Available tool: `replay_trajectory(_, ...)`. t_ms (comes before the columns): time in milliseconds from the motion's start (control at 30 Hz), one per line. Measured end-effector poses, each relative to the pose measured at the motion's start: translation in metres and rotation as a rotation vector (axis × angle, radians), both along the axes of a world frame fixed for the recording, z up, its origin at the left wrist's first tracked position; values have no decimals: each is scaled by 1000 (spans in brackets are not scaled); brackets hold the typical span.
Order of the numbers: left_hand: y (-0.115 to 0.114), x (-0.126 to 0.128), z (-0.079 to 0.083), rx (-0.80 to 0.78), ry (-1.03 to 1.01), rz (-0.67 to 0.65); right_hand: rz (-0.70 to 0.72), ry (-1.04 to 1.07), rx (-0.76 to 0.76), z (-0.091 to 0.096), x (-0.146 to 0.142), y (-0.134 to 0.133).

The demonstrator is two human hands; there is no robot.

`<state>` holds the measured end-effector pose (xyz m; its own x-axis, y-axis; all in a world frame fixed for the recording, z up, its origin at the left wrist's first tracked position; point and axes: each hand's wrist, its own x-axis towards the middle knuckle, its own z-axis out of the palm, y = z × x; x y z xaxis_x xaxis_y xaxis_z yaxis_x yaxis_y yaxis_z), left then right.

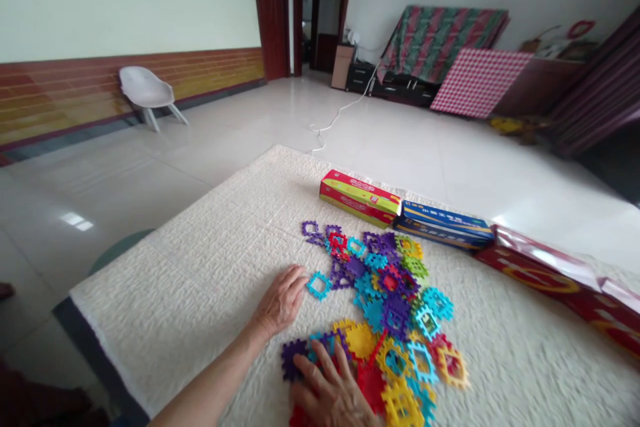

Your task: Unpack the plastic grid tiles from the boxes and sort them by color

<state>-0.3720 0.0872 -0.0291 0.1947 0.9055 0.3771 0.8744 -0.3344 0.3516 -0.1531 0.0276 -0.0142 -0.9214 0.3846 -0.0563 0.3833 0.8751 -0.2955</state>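
Note:
My left hand (pixel 283 300) rests on the cream cloth, its fingers loosely bent and close together, with nothing visible in them. Just beyond its fingertips lies a light-blue square frame piece (pixel 319 285) with notched edges. Nearer to me, my right hand (pixel 333 387) lies with spread fingers over notched plastic building pieces, touching some; a dark purple piece (pixel 295 359) shows by its fingertips. A heap of such pieces stretches away on the right, among them a purple piece (pixel 397 315), a yellow piece (pixel 403 403) and a light-blue frame (pixel 423 361). My right palm hides some red ones.
Along the far side of the cloth-covered table (pixel 200 267) stand a red and yellow box (pixel 360 197), a blue box (pixel 443 223) and a dark red box (pixel 545 270). A white chair (pixel 147 90) stands by the left wall. A white cable (pixel 345 107) crosses the floor.

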Motion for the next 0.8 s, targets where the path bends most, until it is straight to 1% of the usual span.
replay_trajectory(133, 1, 2, -2, 13, 24, 19, -125, 12, 60, -5, 18, 18)
replay_trajectory(233, 0, 3, -1, -2, 57, 19, -204, -24, 47, -10, 24, 24)
replay_trajectory(300, 0, 3, 0, -12, 79, 25, -192, -43, 24, -13, 18, 24)
replay_trajectory(433, 1, 4, 0, -2, 94, 38, -110, -24, -55, -12, -5, 21)
replay_trajectory(500, 2, 4, -2, 8, 87, 36, -117, -32, -96, -10, -14, 21)
replay_trajectory(567, 2, 4, -3, 13, 85, 31, -145, -51, -105, -8, -19, 23)
replay_trajectory(667, 2, 3, -2, 12, 93, 23, -193, -49, -57, -6, -23, 24)
replay_trajectory(733, 2, 3, -3, 18, 96, 22, -250, -18, -6, -9, -30, 23)
replay_trajectory(800, 4, 3, -5, 37, 97, 22, -342, 59, 54, -16, -41, 20)
